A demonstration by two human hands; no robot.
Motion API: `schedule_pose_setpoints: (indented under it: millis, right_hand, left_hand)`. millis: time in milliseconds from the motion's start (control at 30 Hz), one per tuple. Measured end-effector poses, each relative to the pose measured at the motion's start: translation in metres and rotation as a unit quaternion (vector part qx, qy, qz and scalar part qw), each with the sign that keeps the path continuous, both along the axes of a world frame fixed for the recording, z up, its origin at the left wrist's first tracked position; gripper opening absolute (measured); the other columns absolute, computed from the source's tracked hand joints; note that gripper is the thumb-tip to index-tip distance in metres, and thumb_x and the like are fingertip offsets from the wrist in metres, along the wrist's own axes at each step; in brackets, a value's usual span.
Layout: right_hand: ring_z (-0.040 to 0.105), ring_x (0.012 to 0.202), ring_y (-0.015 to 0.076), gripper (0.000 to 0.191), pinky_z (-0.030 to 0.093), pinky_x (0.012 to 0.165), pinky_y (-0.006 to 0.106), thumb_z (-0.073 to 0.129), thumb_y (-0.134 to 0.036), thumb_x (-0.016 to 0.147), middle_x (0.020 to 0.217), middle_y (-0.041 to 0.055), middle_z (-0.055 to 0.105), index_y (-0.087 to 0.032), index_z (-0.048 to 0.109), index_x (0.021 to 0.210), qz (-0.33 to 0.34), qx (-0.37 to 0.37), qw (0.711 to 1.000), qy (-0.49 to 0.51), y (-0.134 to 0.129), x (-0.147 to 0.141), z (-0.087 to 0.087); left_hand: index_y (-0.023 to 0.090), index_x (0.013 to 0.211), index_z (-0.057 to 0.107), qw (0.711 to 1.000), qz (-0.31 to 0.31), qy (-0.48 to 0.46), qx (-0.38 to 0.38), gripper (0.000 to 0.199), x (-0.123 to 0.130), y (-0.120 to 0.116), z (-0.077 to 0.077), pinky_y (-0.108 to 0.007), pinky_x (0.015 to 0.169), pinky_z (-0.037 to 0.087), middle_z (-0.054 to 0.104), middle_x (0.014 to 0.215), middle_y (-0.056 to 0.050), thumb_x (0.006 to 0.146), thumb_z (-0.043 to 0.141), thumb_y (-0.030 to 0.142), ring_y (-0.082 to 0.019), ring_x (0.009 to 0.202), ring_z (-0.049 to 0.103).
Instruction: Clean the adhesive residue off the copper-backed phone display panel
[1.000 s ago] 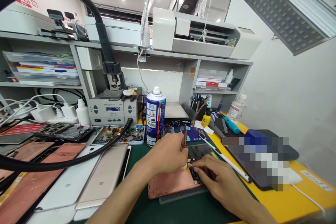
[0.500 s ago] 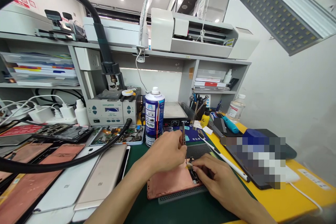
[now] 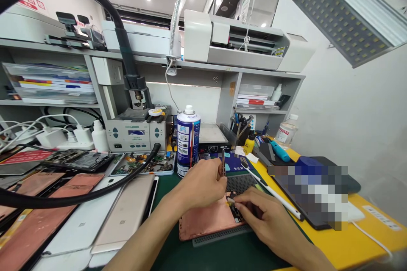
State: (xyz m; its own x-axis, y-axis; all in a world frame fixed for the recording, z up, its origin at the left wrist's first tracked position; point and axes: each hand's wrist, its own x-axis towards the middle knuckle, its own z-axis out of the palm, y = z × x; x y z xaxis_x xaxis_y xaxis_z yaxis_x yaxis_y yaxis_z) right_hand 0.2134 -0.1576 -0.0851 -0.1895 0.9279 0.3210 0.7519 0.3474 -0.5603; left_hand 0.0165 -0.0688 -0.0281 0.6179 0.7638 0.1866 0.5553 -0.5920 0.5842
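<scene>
A copper-coloured phone frame (image 3: 203,222) lies on a dark perforated pad (image 3: 219,236), with dark small parts showing at its right end. Above that end my left hand (image 3: 202,182) is closed on metal tweezers (image 3: 223,163), which it holds upright, tips down at the frame. From the right, my right hand (image 3: 265,216) reaches to the same spot. Its thumb and index finger pinch a small pale flat piece (image 3: 230,200) at the frame's inner parts; what kind of piece cannot be made out. The other fingers are curled beneath.
A blue-and-white spray can (image 3: 188,144) stands just behind my left hand. A white-handled brush (image 3: 273,190) lies right of my right hand. Phone shells (image 3: 122,216) cover the left side, near a tray of small parts (image 3: 143,163). A black hose (image 3: 95,201) arches over them.
Both hands stay almost in place at the phone frame. The whole view has shifted very slightly; nothing is let go or picked up.
</scene>
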Motion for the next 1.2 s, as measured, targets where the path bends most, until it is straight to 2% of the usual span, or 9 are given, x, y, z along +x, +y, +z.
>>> schedule_pose_setpoints:
  millis: [133, 367, 700, 1200]
  right_hand:
    - [0.065, 0.086, 0.0187, 0.017, 0.048, 0.072, 0.029, 0.053, -0.022, 0.101, 0.094, 0.0029, 0.069, -0.025, 0.07, 0.101, 0.02, 0.008, 1.0, 0.009, -0.0013, -0.0005, 0.001]
    - [0.065, 0.086, 0.0191, 0.019, 0.049, 0.074, 0.03, 0.053, -0.019, 0.101, 0.094, 0.0041, 0.07, -0.025, 0.071, 0.104, 0.033, 0.026, 0.999, 0.008, 0.0009, -0.0014, 0.0006]
    - [0.066, 0.089, 0.0196, 0.021, 0.051, 0.076, 0.031, 0.054, -0.016, 0.099, 0.097, 0.0053, 0.071, -0.024, 0.071, 0.106, 0.047, 0.037, 0.998, -0.001, 0.0002, 0.001, -0.0024]
    - [0.064, 0.087, 0.0185, 0.021, 0.048, 0.075, 0.03, 0.05, -0.012, 0.098, 0.093, 0.0044, 0.069, -0.022, 0.069, 0.098, 0.064, 0.039, 0.997, -0.018, -0.0006, 0.0009, 0.0012]
  left_hand:
    - [0.023, 0.076, 0.052, 1.0, 0.002, 0.002, -0.006, 0.013, -0.0005, -0.0005, 0.001, -0.029, 0.05, 0.032, 0.066, 0.073, -0.003, 0.088, 0.055, 0.026, -0.021, 0.066, 0.061]
    - [0.022, 0.079, 0.055, 1.0, -0.007, 0.002, -0.014, 0.009, -0.0011, 0.0005, -0.0006, -0.028, 0.051, 0.035, 0.067, 0.075, -0.004, 0.088, 0.057, 0.026, -0.022, 0.068, 0.063]
    - [0.023, 0.075, 0.051, 1.0, -0.006, 0.013, -0.016, 0.014, -0.0015, -0.0009, 0.0025, -0.028, 0.049, 0.032, 0.066, 0.074, -0.003, 0.088, 0.056, 0.026, -0.02, 0.065, 0.061]
    - [0.025, 0.076, 0.043, 0.999, -0.012, 0.036, 0.024, 0.015, 0.001, -0.001, -0.0032, -0.028, 0.052, 0.031, 0.064, 0.075, -0.002, 0.087, 0.054, 0.026, -0.023, 0.069, 0.061]
